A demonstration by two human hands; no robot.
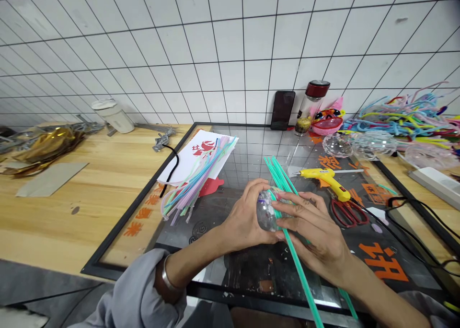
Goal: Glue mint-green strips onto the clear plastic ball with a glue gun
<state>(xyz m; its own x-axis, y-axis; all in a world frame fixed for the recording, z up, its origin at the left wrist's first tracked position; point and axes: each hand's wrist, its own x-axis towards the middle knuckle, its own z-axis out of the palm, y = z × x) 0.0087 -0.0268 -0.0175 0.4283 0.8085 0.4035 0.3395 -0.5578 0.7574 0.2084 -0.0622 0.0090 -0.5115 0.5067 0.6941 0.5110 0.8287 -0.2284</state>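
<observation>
My left hand (239, 222) curls round the left side of a clear plastic ball (265, 214), with small coloured bits visible in or behind it. Lying across the ball, several long green pipe cleaners (300, 273) slant from upper left to lower right. The fingers of my right hand (318, 229) press them against the ball. My right palm hides the ball's right side. A yellow glue gun (328, 179) lies just beyond my right hand, beside red-handled scissors (348, 214).
Pastel pipe cleaners (201, 179) rest on white paper (183, 162) to the left. At the back stand a phone (282, 110) and a bottle (311, 107). Clear balls (373, 145) and a pipe-cleaner heap (406, 117) fill the right rear. A black cable (398, 244) runs along the right.
</observation>
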